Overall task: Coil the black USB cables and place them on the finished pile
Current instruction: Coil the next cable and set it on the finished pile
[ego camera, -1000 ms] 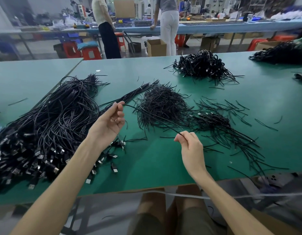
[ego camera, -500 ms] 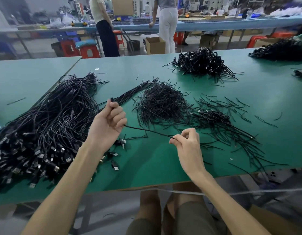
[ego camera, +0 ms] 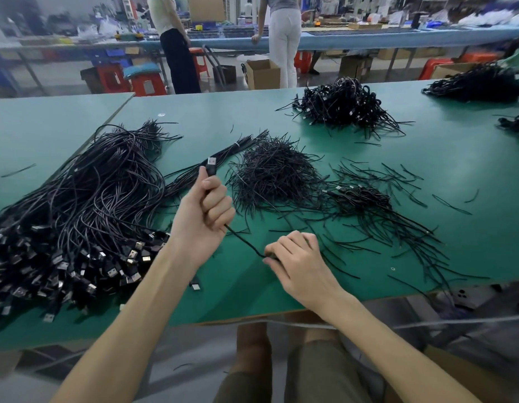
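Green table (ego camera: 427, 158) | cable (ego camera: 243, 241) inside left fingers (ego camera: 216, 205) | right fingers (ego camera: 293, 245) apparently pinching

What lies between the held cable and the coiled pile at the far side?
Only a low heap of loose ties on the table lies between the cable and the coiled pile; lifted over it, the way looks clear.

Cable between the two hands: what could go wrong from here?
1. The right hand pinches the cable close to a heap of loose black ties on the table; a stray one might get wound into the coil.
2. The left hand grips below the plug, which sticks out above the fist; if the grip slips, the coil may spring open.
3. The finished pile lies far across the table, so a loose coil could unravel on the way.
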{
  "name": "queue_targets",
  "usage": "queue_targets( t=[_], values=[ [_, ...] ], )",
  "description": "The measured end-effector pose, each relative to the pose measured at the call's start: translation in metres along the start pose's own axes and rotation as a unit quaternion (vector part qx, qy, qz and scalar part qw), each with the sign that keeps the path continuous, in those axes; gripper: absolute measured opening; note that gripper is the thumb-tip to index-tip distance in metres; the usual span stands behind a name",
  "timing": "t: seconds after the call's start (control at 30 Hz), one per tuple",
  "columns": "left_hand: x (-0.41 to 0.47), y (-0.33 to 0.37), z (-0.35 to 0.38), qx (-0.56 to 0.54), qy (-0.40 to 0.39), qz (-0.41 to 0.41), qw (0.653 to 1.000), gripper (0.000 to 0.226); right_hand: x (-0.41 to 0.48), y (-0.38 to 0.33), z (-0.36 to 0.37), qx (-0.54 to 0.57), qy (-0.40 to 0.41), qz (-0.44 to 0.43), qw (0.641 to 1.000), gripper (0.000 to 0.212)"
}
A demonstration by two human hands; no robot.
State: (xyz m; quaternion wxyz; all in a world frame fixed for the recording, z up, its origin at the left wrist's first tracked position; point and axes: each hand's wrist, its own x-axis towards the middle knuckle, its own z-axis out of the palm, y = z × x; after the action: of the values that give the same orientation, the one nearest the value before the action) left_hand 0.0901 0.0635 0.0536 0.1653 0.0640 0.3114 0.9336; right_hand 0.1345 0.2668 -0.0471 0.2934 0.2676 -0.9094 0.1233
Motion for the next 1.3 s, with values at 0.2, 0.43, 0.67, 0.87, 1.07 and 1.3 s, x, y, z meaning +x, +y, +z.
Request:
queue_targets(
  t=[0.2,0.43,0.67,0.87,1.07,1.3],
  values=[
    [0.009,-0.014,0.024,0.009,-0.013,0.01,1.0,0.052,0.006,-0.003,-0.004,0.027,0.031,-0.005,0.999,0.031],
    [0.009,-0.03,0.038,0.133,0.012,0.07,0.989,0.036,0.002,-0.003,-0.017,0.191,0.049,0.066,0.978,0.039],
    [-0.005,-0.026,0.025,0.122,-0.104,-0.002,0.987,0.033,0.0,-0.002,-0.015,0.221,0.009,0.113,0.969,0.046],
    [-0.011,-0.035,0.019,0.414,-0.244,-0.047,0.876,0.063,0.007,0.019,-0.009,0.302,0.001,0.232,0.925,0.032],
    [-0.003,-0.051,0.019,0.702,-0.219,-0.07,0.674,0.042,0.006,0.02,-0.011,0.374,0.03,0.253,0.892,0.034],
    [0.006,-0.061,0.01,0.87,-0.115,-0.045,0.477,0.031,0.006,0.02,-0.014,0.347,0.077,0.265,0.896,0.04]
  ],
)
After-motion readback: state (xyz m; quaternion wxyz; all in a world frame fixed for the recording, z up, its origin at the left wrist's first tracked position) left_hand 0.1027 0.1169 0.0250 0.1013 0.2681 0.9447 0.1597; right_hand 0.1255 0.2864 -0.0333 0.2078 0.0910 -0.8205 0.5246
